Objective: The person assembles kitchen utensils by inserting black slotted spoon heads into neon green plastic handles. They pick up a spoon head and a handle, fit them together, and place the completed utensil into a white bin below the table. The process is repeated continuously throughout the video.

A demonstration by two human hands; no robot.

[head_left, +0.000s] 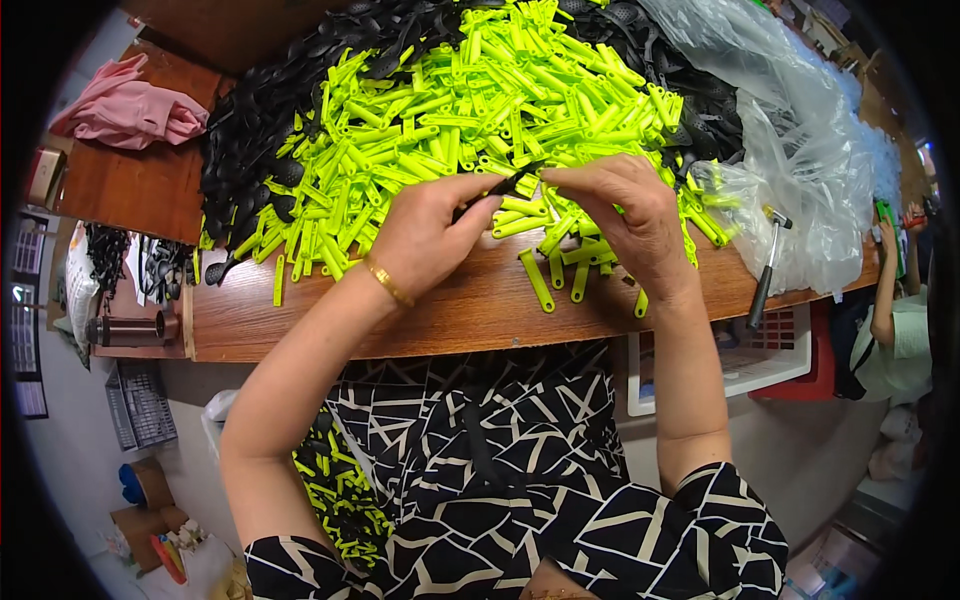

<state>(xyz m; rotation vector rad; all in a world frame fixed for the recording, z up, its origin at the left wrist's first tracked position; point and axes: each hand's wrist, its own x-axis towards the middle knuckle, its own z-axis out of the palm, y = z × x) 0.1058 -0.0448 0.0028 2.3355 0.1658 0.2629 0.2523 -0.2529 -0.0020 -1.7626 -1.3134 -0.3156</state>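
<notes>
Over the near edge of a heap of bright yellow-green plastic strips [430, 150], my left hand [430, 228] pinches a slim black plastic piece [512, 184] between thumb and forefinger. The piece slants up to the right. At its far end the fingertips of my right hand [628, 205] are drawn together and touch it; whatever else they may hold is too small to make out. Several loose strips [537, 280] lie on the brown wooden table [420, 325] just below my hands, each with a hole at one end.
Black perforated plastic parts [262, 150] are heaped behind and left of the strips. Clear plastic sheeting [800, 130] covers the right side, with a hammer [770, 265] on it. A pink cloth [130, 105] lies at left. Below the edge is a white crate [780, 345]; a person [895, 330] is at far right.
</notes>
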